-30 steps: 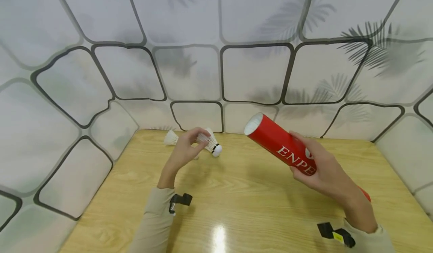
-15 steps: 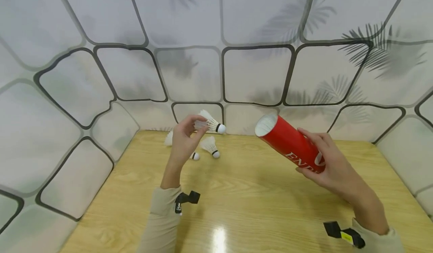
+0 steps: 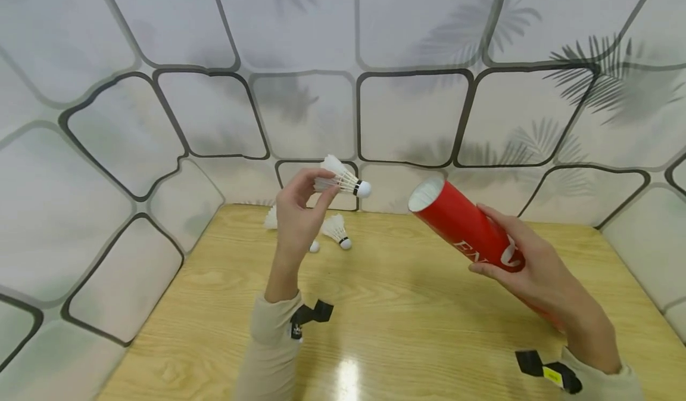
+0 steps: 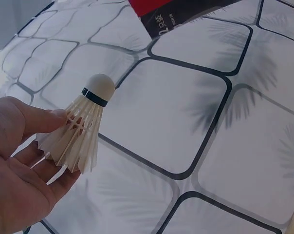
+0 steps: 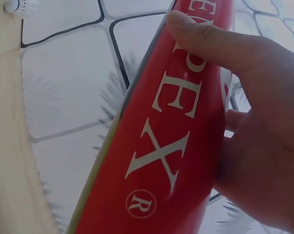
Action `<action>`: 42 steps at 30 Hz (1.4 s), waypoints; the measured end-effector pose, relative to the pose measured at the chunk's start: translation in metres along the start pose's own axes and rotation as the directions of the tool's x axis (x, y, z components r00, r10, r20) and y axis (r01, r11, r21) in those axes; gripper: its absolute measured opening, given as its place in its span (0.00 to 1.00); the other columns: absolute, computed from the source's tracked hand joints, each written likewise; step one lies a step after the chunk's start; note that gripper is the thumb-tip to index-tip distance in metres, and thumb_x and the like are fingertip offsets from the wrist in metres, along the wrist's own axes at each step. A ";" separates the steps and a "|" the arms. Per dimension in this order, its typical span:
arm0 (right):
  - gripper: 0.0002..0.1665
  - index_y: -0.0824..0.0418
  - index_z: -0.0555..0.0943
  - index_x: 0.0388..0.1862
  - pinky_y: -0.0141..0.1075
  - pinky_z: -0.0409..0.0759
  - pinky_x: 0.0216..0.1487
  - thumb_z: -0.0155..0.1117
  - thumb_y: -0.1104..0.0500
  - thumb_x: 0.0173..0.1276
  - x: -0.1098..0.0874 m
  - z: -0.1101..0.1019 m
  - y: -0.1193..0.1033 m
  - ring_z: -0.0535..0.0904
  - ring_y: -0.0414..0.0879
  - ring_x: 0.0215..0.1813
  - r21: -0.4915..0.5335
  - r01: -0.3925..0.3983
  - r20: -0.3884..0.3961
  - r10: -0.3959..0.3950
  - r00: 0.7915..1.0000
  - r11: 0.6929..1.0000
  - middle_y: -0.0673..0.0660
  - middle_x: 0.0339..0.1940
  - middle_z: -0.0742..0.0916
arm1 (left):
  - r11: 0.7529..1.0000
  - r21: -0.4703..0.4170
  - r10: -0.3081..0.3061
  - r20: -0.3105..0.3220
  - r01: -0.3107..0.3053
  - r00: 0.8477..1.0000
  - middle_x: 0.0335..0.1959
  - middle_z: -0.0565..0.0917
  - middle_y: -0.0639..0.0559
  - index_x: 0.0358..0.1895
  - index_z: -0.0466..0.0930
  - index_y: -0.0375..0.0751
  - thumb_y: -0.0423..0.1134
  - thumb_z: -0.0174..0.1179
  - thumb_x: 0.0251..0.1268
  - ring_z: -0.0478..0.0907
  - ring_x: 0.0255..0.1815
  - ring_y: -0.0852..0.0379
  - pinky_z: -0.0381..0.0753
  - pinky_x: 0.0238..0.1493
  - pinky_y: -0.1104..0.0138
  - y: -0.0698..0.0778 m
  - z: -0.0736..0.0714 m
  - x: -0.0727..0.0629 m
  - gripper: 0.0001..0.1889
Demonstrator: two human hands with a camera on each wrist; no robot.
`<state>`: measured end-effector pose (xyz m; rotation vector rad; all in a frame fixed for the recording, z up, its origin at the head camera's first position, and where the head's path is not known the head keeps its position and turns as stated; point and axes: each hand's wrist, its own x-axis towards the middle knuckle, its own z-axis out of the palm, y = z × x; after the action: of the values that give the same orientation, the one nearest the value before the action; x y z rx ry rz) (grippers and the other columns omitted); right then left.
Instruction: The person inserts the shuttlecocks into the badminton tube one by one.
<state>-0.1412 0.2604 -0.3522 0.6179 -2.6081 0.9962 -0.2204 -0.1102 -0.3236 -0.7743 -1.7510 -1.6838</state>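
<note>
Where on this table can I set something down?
Tabletop is bare between left sleeve and right sleeve, nearer than the loose shuttlecocks, and between left sleeve and left wall. Crowded: far left, around those shuttlecocks, partly behind the left hand.

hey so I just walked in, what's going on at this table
A person's left hand pinches a white shuttlecock above the table, while the right hand grips a red tube, tilted with its open end up and facing left. The shuttlecock is outside the tube, not touching it. More shuttlecocks lie on the table.
</note>
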 end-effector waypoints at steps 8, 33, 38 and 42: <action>0.60 0.42 0.62 0.82 0.32 0.83 0.34 0.84 0.61 0.55 0.001 -0.003 -0.001 0.74 0.46 0.52 -0.019 0.015 -0.002 -0.015 1.000 1.000 0.55 0.62 0.80 | 1.000 -0.004 0.021 -0.062 -0.021 0.998 0.42 0.86 0.34 0.46 0.83 0.24 0.20 0.66 0.64 0.86 0.43 0.57 0.84 0.51 0.61 0.006 0.013 -0.004 0.09; 0.55 0.40 0.63 0.81 0.32 0.85 0.38 0.81 0.59 0.60 0.005 0.001 -0.010 0.76 0.55 0.58 0.048 -0.005 0.054 0.003 0.999 0.999 0.55 0.64 0.79 | 0.998 -0.058 0.041 0.040 -0.039 0.998 0.41 0.86 0.36 0.46 0.82 0.27 0.20 0.66 0.64 0.87 0.40 0.54 0.86 0.43 0.65 0.008 0.037 -0.016 0.09; 0.55 0.41 0.63 0.81 0.34 0.85 0.39 0.82 0.58 0.59 0.005 0.002 -0.009 0.77 0.55 0.58 0.032 0.016 0.051 -0.018 0.999 0.999 0.55 0.65 0.79 | 0.998 -0.044 0.050 0.043 -0.048 0.998 0.40 0.87 0.38 0.47 0.83 0.28 0.21 0.67 0.64 0.87 0.39 0.51 0.86 0.41 0.64 0.009 0.040 -0.016 0.09; 0.55 0.42 0.64 0.80 0.36 0.85 0.40 0.83 0.58 0.58 0.005 0.003 -0.008 0.77 0.56 0.58 0.025 0.032 0.051 -0.033 0.998 0.999 0.56 0.65 0.79 | 0.998 -0.033 0.054 0.065 -0.051 0.996 0.41 0.88 0.40 0.47 0.84 0.30 0.22 0.67 0.64 0.88 0.40 0.49 0.87 0.44 0.60 0.009 0.044 -0.018 0.10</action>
<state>-0.1425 0.2520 -0.3477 0.6981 -2.6251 1.0157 -0.2023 -0.0666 -0.3321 -0.8916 -1.7365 -1.6721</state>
